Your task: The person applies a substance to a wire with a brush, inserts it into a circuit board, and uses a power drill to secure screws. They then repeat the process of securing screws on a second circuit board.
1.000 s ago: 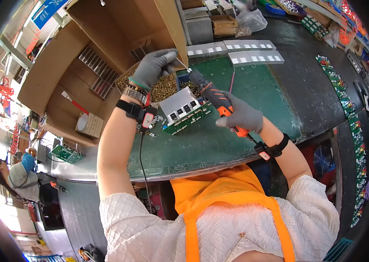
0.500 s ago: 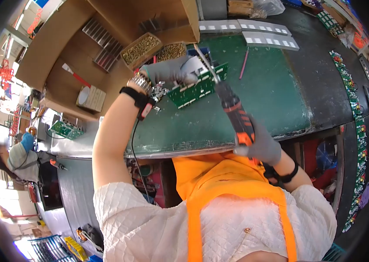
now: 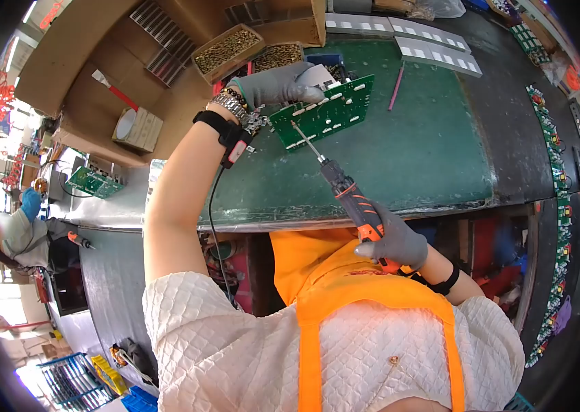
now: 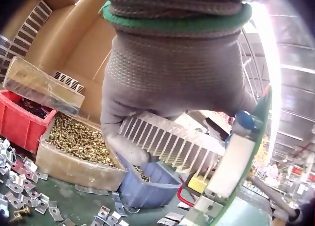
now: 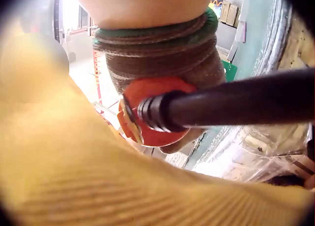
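My gloved left hand (image 3: 273,86) grips a green circuit board (image 3: 334,113) by the finned metal heat sink (image 4: 170,142) on its back. The board stands tilted on edge over the green mat, its soldered underside turned toward me. In my gloved right hand (image 3: 400,240) is an orange and black electric screwdriver (image 3: 357,206), held low by the table's front edge. Its long bit (image 3: 309,142) points up and left, and the tip overlaps the board's left part in the head view. In the right wrist view the tool's orange end (image 5: 157,107) and a thick black cord show.
Boxes of brass screws (image 3: 228,51) and a blue bin (image 4: 150,186) stand behind the board, before a large cardboard box (image 3: 84,75). Loose metal clips (image 4: 29,186) lie beside them. Slotted metal strips (image 3: 437,56) and a pink stick (image 3: 396,89) lie further right. Another person sits far left.
My left hand came down from the screwdriver's bit, took hold of the heat sink and tipped the board up. The screwdriver moved down toward me, then its bit swung left across the board.
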Demonstrator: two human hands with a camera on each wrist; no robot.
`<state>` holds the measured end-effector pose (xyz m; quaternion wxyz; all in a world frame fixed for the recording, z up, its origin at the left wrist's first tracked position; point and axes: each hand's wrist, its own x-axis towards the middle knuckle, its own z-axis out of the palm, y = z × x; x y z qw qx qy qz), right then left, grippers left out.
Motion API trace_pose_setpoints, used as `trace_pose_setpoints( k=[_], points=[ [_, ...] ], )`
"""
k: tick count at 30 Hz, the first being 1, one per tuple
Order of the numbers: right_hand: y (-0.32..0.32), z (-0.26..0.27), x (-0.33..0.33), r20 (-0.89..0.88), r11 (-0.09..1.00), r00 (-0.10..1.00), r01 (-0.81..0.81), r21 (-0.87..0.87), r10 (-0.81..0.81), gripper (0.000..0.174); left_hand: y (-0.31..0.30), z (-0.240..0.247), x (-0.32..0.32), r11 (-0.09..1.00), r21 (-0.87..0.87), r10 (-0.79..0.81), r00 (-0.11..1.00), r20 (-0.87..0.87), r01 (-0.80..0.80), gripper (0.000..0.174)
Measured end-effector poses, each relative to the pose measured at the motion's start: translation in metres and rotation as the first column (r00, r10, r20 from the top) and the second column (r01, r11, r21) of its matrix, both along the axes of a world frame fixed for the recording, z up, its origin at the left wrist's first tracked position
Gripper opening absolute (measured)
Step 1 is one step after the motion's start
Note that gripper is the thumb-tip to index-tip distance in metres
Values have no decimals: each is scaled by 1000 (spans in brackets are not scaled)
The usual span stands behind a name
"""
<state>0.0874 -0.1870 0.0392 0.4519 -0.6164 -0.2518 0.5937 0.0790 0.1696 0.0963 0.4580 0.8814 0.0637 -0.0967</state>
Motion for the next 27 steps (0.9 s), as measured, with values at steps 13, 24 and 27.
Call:
trace_pose_setpoints(
  k=[13, 24, 27],
  points=[
    [8, 21, -29, -400, 997, 913, 81, -11, -79, 49, 2, -6, 2, 999, -46, 16, 1000, 13, -16, 68],
    [2, 10, -22, -395, 999, 918, 1, -44, -19, 58, -4, 14, 0, 998, -19, -68, 997, -29, 68, 74],
    [-19, 12, -13, -43, 988, 999, -18, 151, 25, 81, -8, 22, 2, 993, -71, -97, 994, -41, 94, 77]
  ],
)
